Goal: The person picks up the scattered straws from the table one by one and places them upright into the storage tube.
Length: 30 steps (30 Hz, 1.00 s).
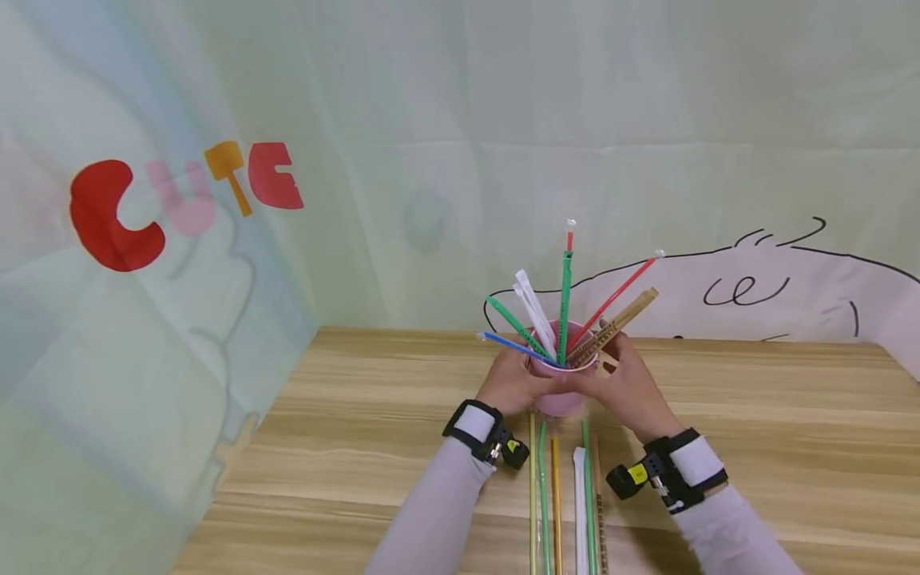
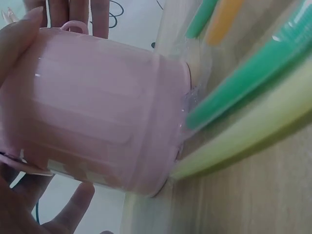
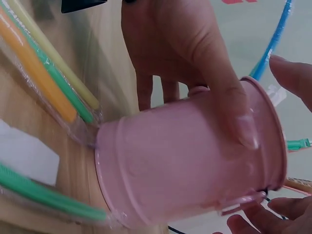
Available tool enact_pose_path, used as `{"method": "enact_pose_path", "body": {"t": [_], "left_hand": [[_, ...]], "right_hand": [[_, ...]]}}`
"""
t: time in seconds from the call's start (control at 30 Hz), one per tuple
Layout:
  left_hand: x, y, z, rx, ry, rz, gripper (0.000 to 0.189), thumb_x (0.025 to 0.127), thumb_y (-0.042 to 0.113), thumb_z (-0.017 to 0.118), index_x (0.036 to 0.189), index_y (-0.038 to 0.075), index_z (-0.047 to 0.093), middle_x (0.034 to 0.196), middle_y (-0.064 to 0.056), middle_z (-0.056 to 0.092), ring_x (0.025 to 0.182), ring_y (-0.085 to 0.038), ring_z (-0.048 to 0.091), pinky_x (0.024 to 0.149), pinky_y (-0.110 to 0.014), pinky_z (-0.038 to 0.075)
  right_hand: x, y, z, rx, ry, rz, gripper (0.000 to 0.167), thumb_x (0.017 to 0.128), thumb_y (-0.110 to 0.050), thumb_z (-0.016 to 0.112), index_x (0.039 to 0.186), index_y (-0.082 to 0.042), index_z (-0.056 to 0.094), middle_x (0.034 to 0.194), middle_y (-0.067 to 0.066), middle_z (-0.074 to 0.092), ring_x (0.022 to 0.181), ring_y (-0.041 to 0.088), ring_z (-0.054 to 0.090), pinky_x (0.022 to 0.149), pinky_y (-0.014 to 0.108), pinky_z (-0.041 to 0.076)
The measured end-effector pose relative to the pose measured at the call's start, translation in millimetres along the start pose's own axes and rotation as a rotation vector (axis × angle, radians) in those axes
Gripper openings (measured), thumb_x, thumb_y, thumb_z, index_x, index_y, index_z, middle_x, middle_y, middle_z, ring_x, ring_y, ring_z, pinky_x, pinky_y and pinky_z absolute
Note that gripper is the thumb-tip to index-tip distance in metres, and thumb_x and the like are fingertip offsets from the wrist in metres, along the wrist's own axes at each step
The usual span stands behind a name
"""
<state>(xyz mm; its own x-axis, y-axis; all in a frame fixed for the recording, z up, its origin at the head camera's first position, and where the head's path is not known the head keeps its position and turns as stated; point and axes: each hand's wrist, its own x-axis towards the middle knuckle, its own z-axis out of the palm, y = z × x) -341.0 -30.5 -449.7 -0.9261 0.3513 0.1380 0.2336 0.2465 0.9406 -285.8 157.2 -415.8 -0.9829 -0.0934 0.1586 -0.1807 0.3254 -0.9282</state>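
Observation:
Between both hands stands a small pink metal bucket [image 1: 561, 405], upright on the table. My left hand [image 1: 512, 382] grips its left side and my right hand [image 1: 627, 385] its right, thumbs toward me near the rim. The right wrist view shows the left thumb [image 3: 239, 117] laid along the bucket [image 3: 165, 156]. Several wrapped drinking straws fan out of the bucket: a blue straw [image 1: 513, 345], a green straw [image 1: 565, 295], white paper-wrapped straws [image 1: 530, 303], a red straw [image 1: 625, 287] and brown paper-wrapped straws [image 1: 625, 315]. Their lower ends are hidden inside.
In front of the bucket, more straws lie lengthwise on the wooden table [image 1: 345, 447]: a yellow straw [image 1: 533, 495], an orange straw [image 1: 557, 503], a white straw [image 1: 580, 511], green straws [image 1: 591, 511] and a brown one. Their far ends reach the bucket's base. A printed curtain [image 1: 402, 200] hangs behind.

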Motion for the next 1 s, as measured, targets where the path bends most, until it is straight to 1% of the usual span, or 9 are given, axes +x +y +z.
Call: {"method": "enact_pose_path", "body": {"t": [0.07,0.13,0.23,0.33,0.47,0.63,0.77,0.87,1.0], "left_hand": [[-0.2,0.0,-0.6,0.022,0.009,-0.012,0.074,0.082,0.031,0.089,0.147,0.035,0.054,0.145,0.004,0.062,0.138,-0.019,0.054,0.117,-0.047,0.042],[-0.5,0.1,-1.5,0.041,0.015,-0.022,0.073,0.083,0.029,0.087,0.147,0.033,0.054,0.146,0.002,0.061,0.138,-0.021,0.053,0.116,-0.047,0.042],[-0.2,0.3,-2.4,0.053,0.013,-0.012,0.071,0.083,0.024,0.085,0.146,0.031,0.054,0.145,0.001,0.062,0.136,-0.02,0.055,0.116,-0.046,0.043],[0.1,-0.1,-3.1,0.067,0.004,0.001,0.069,0.083,0.019,0.083,0.146,0.027,0.055,0.143,0.0,0.064,0.133,-0.019,0.057,0.114,-0.044,0.044],[0.9,-1.5,-3.7,0.079,-0.012,0.013,0.074,0.081,0.019,0.084,0.148,0.026,0.053,0.145,0.0,0.063,0.135,-0.019,0.055,0.117,-0.044,0.042],[3.2,-3.8,-0.4,0.06,-0.04,0.026,0.084,0.079,0.016,0.086,0.152,0.031,0.048,0.148,0.003,0.06,0.139,-0.018,0.052,0.12,-0.044,0.038],[3.7,-4.8,0.8,0.045,-0.045,0.028,0.088,0.077,0.014,0.087,0.153,0.033,0.046,0.148,0.005,0.059,0.139,-0.016,0.051,0.12,-0.044,0.038],[3.3,-3.8,0.2,0.067,-0.034,0.041,0.091,0.075,0.015,0.089,0.153,0.03,0.045,0.15,0.004,0.055,0.139,-0.017,0.051,0.12,-0.044,0.038],[1.5,-0.3,-1.8,0.147,-0.002,0.059,0.091,0.073,0.02,0.091,0.153,0.024,0.047,0.153,0.0,0.05,0.139,-0.02,0.049,0.12,-0.045,0.038]], "right_hand": [[3.3,3,5,0.037,-0.024,-0.029,0.085,0.084,-0.025,0.087,0.153,-0.01,0.04,0.157,0.013,0.044,0.148,0.034,0.04,0.119,0.062,0.034],[7.9,6,10,0.081,-0.048,-0.07,0.081,0.084,-0.021,0.088,0.151,-0.012,0.045,0.152,0.011,0.051,0.142,0.031,0.05,0.116,0.051,0.043],[14.3,10,16,0.124,-0.074,-0.12,0.076,0.082,-0.015,0.089,0.148,-0.012,0.05,0.143,0.01,0.062,0.128,0.027,0.064,0.104,0.032,0.054],[18.4,13,19,0.125,-0.068,-0.129,0.074,0.082,-0.015,0.089,0.146,-0.013,0.053,0.138,0.01,0.067,0.121,0.024,0.069,0.096,0.023,0.057],[21.7,16,21,0.102,-0.048,-0.121,0.069,0.082,-0.018,0.089,0.143,-0.015,0.056,0.134,0.008,0.069,0.119,0.022,0.069,0.096,0.023,0.055],[23.1,20,19,0.071,-0.038,-0.132,0.067,0.083,-0.02,0.089,0.143,-0.017,0.057,0.133,0.006,0.07,0.121,0.022,0.068,0.1,0.025,0.053],[23.6,21,20,0.058,-0.045,-0.144,0.066,0.084,-0.021,0.088,0.143,-0.017,0.057,0.135,0.005,0.069,0.123,0.022,0.068,0.101,0.027,0.053],[24.1,20,20,0.05,-0.047,-0.14,0.064,0.085,-0.022,0.088,0.142,-0.019,0.058,0.136,0.004,0.068,0.124,0.021,0.067,0.103,0.031,0.053],[25.1,19,21,0.045,-0.045,-0.126,0.065,0.085,-0.026,0.088,0.142,-0.022,0.057,0.135,0.001,0.068,0.124,0.02,0.066,0.105,0.038,0.051]]}}
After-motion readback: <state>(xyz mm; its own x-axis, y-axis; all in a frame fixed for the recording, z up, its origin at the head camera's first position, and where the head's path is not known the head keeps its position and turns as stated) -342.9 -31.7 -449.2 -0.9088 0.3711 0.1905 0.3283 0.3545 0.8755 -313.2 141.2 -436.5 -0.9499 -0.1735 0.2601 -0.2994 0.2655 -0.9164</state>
